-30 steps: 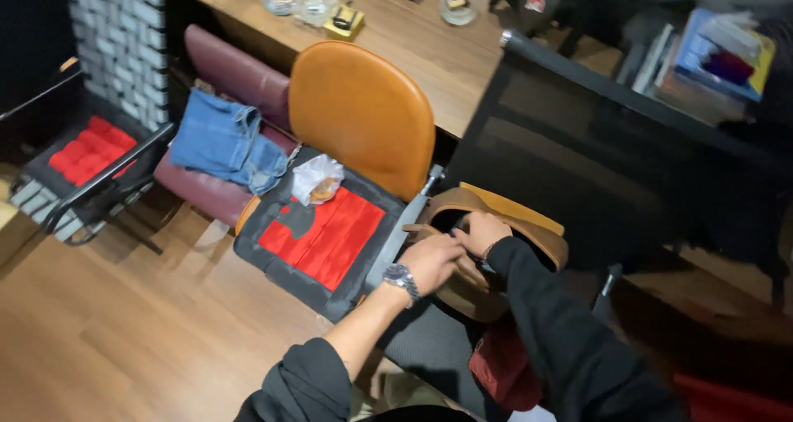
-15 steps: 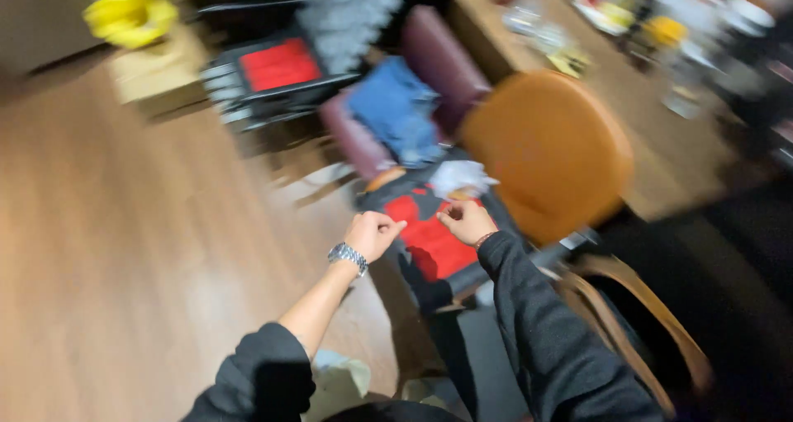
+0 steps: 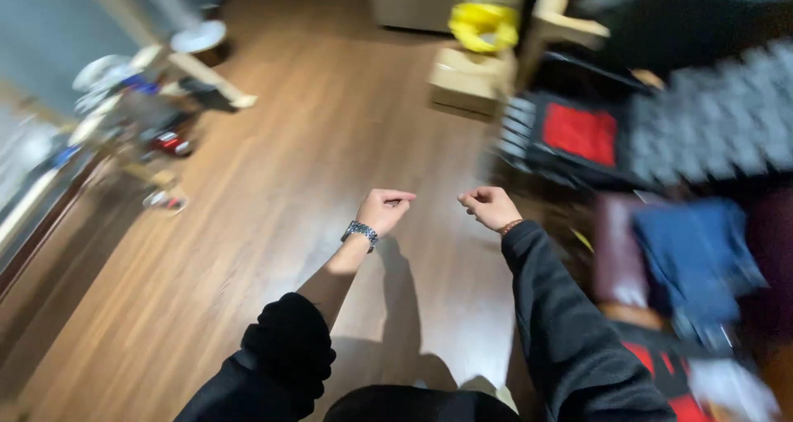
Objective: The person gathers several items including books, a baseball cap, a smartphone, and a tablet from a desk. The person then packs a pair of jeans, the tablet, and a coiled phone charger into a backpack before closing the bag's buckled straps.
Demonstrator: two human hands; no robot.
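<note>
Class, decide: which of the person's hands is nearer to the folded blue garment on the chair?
Right. The right hand hovers over the wooden floor, just left of the blue garment in the picture; the left hand, with the wristwatch, is farther away.

Heavy motion blur across my view, worst at right edge: blue cloth (image 3: 698, 253) and red panel (image 3: 582, 133) smeared into streaks. My left hand (image 3: 384, 210) and right hand (image 3: 489, 206) fairly sharp near centre. Warm indoor light, moderate brightness, soft sheen on wooden floor (image 3: 273, 199). My arms cast dark shadow on boards below wrists. Upper right corner dim, nearly black. Left edge clutter soft, washed pale, stretched by wide lens.
</note>
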